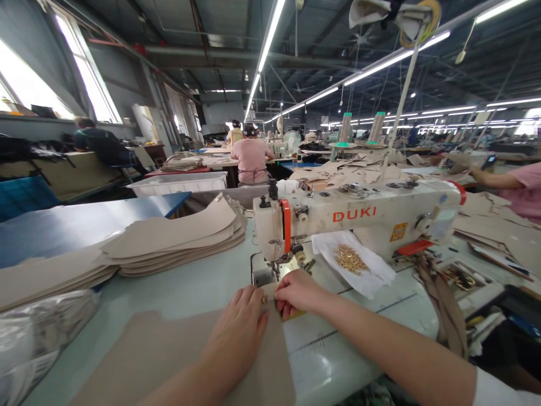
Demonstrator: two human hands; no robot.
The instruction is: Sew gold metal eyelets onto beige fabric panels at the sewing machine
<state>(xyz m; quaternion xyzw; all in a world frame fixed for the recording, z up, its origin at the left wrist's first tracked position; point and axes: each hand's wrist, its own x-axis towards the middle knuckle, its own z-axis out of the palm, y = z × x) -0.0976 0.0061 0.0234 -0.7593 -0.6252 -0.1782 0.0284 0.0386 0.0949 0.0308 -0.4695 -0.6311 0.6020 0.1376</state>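
Note:
A large beige fabric panel [186, 332] lies on the sewing table, its narrow end close to the needle of the sewing machine [315, 217]. My left hand [240, 321] rests flat on this panel with its fingers stretched toward the needle. A small gold-coloured metal piece [265, 300] shows just beyond its fingertips. My right hand [298, 290] is closed in a pinch at the panel's edge, right in front of the presser foot. Whatever sits between those fingertips is hidden.
Stacked beige panels [177, 237] lie to the left, beside a clear plastic bag [38, 338]. Small gold-coloured hardware [350, 258] sits on a white cloth [378, 276] under the machine arm. An open tray [459, 279] stands right. Other people work farther off.

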